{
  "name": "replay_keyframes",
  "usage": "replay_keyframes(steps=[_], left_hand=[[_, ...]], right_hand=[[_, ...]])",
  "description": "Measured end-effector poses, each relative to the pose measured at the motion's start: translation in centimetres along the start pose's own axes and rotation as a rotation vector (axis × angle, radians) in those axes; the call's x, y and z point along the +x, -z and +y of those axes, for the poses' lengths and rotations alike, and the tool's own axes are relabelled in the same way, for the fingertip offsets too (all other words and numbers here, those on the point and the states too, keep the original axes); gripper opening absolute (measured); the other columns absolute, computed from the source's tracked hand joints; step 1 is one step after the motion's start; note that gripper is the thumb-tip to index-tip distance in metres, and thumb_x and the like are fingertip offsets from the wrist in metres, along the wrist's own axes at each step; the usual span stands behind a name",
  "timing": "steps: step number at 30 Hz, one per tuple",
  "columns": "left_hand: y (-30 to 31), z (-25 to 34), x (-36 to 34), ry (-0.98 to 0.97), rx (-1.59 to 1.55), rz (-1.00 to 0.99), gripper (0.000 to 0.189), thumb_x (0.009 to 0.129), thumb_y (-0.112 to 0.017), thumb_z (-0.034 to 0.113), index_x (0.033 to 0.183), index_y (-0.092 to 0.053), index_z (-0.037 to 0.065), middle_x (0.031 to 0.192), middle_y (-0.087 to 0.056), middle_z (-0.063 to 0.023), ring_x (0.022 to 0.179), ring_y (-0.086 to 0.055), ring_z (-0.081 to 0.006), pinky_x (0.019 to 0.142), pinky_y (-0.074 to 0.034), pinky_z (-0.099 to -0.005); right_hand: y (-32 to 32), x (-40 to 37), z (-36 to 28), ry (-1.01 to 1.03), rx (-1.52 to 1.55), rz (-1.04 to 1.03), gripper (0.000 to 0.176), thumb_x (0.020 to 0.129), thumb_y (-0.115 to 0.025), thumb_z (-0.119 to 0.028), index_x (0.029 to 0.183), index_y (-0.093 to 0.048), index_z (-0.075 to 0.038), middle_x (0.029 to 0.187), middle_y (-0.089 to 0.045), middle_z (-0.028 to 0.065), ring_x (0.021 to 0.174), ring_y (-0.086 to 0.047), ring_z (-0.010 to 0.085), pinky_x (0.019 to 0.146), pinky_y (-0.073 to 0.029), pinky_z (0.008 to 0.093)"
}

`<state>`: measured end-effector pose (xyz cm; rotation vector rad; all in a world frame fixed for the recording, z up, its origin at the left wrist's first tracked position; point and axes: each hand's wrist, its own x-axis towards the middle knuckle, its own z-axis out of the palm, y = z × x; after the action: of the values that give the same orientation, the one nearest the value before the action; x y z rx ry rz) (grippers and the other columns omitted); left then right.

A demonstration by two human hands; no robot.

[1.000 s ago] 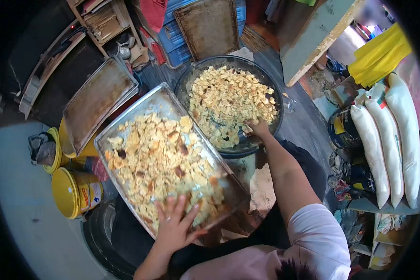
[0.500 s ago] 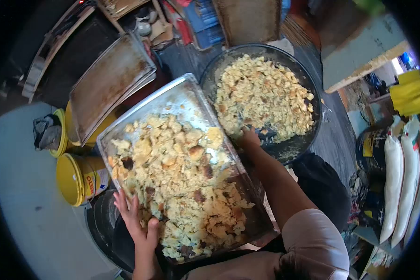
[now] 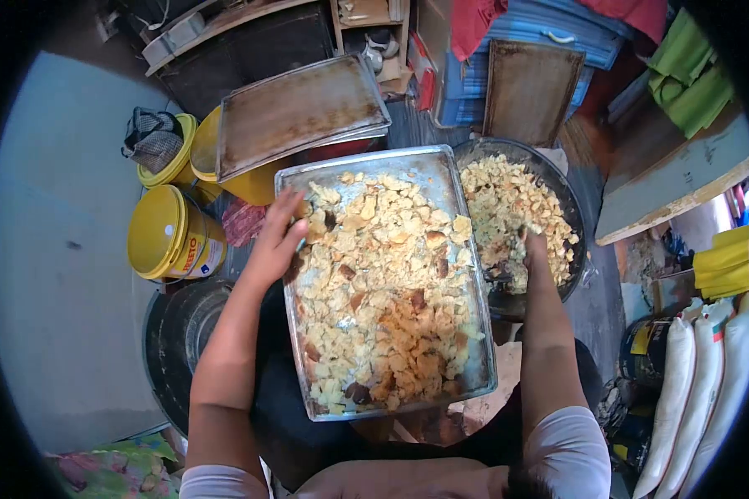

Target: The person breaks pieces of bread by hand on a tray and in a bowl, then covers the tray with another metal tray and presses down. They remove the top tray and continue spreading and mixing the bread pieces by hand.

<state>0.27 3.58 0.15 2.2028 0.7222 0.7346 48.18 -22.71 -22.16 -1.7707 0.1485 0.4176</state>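
Observation:
A metal baking tray [image 3: 460, 195] covered with torn bread pieces [image 3: 383, 283], some browned, lies across my lap. My left hand [image 3: 280, 237] rests at its upper left edge, fingers and thumb apart, touching the rim and the bread beside it. To the right stands a round black basin [image 3: 576, 200] heaped with smaller bread crumbs [image 3: 516, 195]. My right hand [image 3: 537, 246] is in the basin with its fingers curled around bread bits; some crumbs show at the fingertips, and part of the fingers is hidden.
Yellow lidded buckets [image 3: 156, 233] stand at the left, beside a black tub [image 3: 183, 333]. Stacked baking trays [image 3: 300, 104] lie beyond my tray, and another tray [image 3: 533, 91] leans behind the basin. White tube-like packs [image 3: 699, 374] are at the right.
My view has shifted, and the tray now appears straighter. My left hand has moved up along the tray's left edge. My right hand has moved further into the basin's crumbs.

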Motion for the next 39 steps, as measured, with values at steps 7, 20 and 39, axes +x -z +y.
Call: replay_keyframes(steps=[7,20,39], left_hand=[[-0.9,0.4,-2.1,0.014,0.042,-0.069,0.034,0.086,-0.064,0.027,0.111,-0.060,0.004,0.128,-0.050,-0.0195,0.125,-0.041,-0.0378,0.109,-0.026,-0.0435],[-0.9,-0.6,-0.1,0.124,-0.493,0.264,0.063,0.096,-0.044,0.047,0.137,-0.040,-0.001,0.139,-0.043,-0.0193,0.131,-0.038,-0.0302,0.110,-0.026,-0.0348],[-1.9,-1.5,4.0,-0.034,-0.233,0.024,0.065,0.087,-0.063,0.038,0.138,-0.042,0.005,0.145,-0.036,-0.0194,0.136,-0.032,-0.0314,0.112,-0.024,-0.0375]], right_hand=[[-1.5,-4.9,-15.4,0.103,0.364,-0.454,0.028,0.088,-0.057,-0.015,0.113,-0.057,-0.002,0.098,-0.063,0.0109,0.079,-0.063,0.0228,0.064,-0.054,0.0395],[-18.7,-26.3,-25.5,0.303,0.067,-0.946,0.041,0.080,-0.063,0.003,0.118,-0.053,-0.006,0.101,-0.065,0.0115,0.083,-0.067,0.0220,0.063,-0.058,0.0330],[-20.5,-25.1,-23.7,1.034,-0.614,-1.069,0.038,0.061,-0.075,-0.014,0.099,-0.067,-0.010,0.099,-0.068,0.0117,0.093,-0.065,0.0255,0.084,-0.049,0.0338]])
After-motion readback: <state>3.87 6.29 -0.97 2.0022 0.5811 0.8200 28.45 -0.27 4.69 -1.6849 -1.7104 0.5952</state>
